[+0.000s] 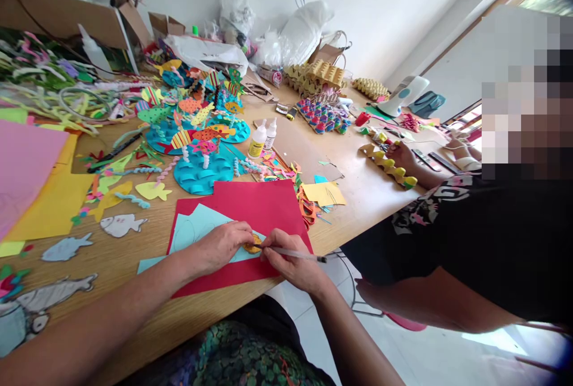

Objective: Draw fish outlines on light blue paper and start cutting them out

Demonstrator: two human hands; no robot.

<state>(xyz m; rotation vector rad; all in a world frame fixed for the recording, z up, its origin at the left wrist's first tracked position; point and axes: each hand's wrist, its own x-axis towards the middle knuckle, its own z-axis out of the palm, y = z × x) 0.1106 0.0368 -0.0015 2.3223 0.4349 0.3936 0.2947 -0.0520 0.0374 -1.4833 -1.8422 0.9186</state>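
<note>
A slim pen with a clear barrel (299, 253) is gripped in my right hand (293, 263), its tip pointing left. The tip meets a small yellow-orange patterned cutout (251, 248), whose full shape is partly covered by my fingers. My left hand (219, 246) has its fingertips bunched on that cutout, holding it against light blue paper (203, 219). Faint curved outlines are drawn on the blue paper. Under both lies a large red sheet (268, 201) near the table's front edge.
Paper fish (120, 225) lie left. Behind the red sheet stand blue bases (201, 171) with colourful fish and glue bottles (257, 140). Scraps lie right of them. A co-worker's hand (400, 156) touches a yellow egg-carton strip (389, 168); a hot-glue gun or similar white device (405, 95) stands behind.
</note>
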